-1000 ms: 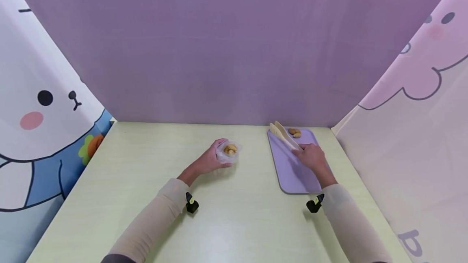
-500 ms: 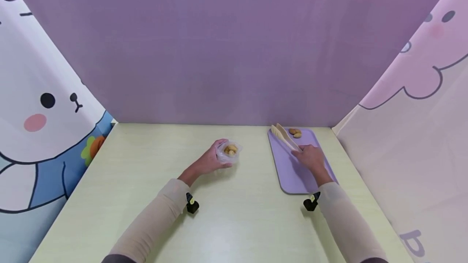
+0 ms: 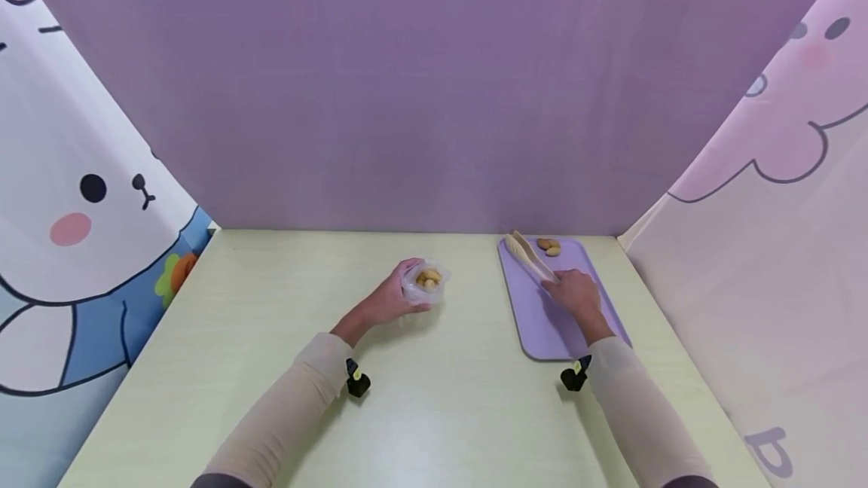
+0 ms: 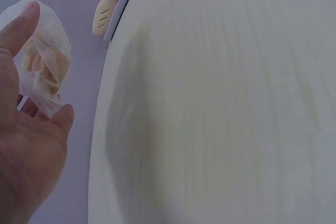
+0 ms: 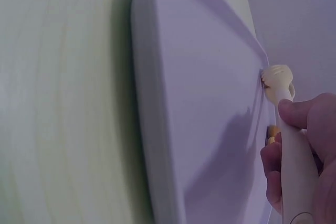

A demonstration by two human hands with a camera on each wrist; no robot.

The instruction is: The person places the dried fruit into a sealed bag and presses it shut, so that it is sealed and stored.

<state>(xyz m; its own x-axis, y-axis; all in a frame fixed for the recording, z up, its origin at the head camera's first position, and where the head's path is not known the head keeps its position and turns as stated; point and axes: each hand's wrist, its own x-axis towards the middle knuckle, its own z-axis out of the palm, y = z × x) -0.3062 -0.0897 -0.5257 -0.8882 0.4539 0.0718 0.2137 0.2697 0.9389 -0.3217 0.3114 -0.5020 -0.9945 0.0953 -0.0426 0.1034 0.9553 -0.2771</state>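
Observation:
My left hand [image 3: 393, 294] grips a small translucent plastic bag [image 3: 410, 294] around its side, above the table. Several tan nuts [image 3: 428, 277] show in its open mouth; their exact kind is unclear. Over the lilac tray [image 3: 536, 322], my right hand [image 3: 575, 292] squeezes pale cream tongs [image 3: 532, 256], whose slotted tips point to the tray's far left corner. Those tips [image 5: 279, 77] stand close together in the right wrist view; whether a nut is between them I cannot tell. Brown nuts [image 3: 552, 251] lie at the tray's far end, right of the tongs.
A pale wooden table [image 3: 441, 405] extends between the arms. A purple partition [image 3: 420, 96] rises at its back edge. Cartoon-printed panels stand left [image 3: 136, 262] and right [image 3: 759, 269], the right one close beside the tray.
The two arms of the tongs have drawn closer together. Their tips have shifted slightly right and toward me. My left hand and the bag stay almost still.

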